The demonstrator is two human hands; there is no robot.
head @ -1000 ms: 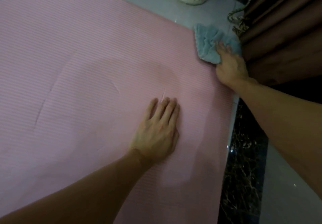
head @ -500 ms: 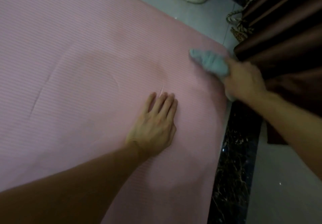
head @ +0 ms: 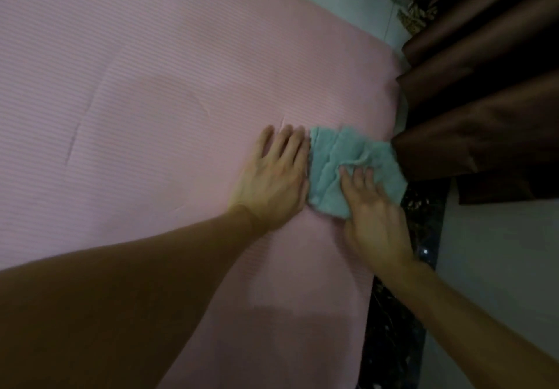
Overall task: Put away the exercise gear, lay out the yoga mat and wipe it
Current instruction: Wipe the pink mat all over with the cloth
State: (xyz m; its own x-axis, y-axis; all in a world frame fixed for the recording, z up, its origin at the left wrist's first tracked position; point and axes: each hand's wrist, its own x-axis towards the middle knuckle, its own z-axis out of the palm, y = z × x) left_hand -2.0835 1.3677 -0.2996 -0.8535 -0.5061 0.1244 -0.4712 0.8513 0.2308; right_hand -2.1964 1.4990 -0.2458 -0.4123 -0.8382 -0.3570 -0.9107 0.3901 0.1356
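A pink ribbed yoga mat lies flat on the floor and fills most of the view. My left hand rests palm down on it with straight fingers, near the mat's right edge. Right beside it, a light blue cloth lies spread on the mat. My right hand presses on the cloth's near side with its fingers laid over the fabric. The cloth's left edge touches my left hand.
Brown curtains hang at the right, against the mat's far right corner, with a tassel cord above. A dark marbled floor strip runs along the mat's right edge. Pale floor tiles lie beyond it.
My right hand has dragged the cloth from the mat's far right corner toward me, until it sits beside my left hand. My left hand has stayed flat on the mat.
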